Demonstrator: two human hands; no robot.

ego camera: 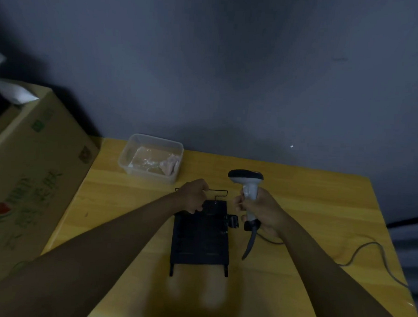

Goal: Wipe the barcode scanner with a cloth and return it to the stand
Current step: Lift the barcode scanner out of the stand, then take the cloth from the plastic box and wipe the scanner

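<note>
Now, head view: only one camera, looking forward and down over a yellow table point(297, 211) against a dark grey wall.
Right hand: the right hand point(261, 209) is wrapped around the pale handle of the barcode scanner point(246, 184), fingers closed on the grip, holding it upright off the table with the dark head on top, at the far end.
Scanner place: it stands in the air just right of the stand point(200, 233), not on it; its cable point(358, 251) leaves the handle's base and trails right across the table, slack enough that it does not seem to drag on the lift.
Left hand: the left hand point(194, 196) rests at the far left corner of the stand, fingers curled loosely over the wire frame there; whether it truly grips the wire I cannot tell. Likely it steadies the stand so the light frame does not shift.
Stand: a black flat rack lying on the table between the forearms, with a small black clip on its right edge.
Cloth: a pinkish crumpled cloth point(170, 164) seems to lie in the clear plastic container point(133, 152) at the far left of the table, well apart from both hands, so neither hand holds it.
Left side: a cardboard box point(28, 173) sits beside the table.
Stage, as a judgement: with no cloth in hand, either wiping is not begun or the scanner is being returned; the frame alone does not settle which.
</note>
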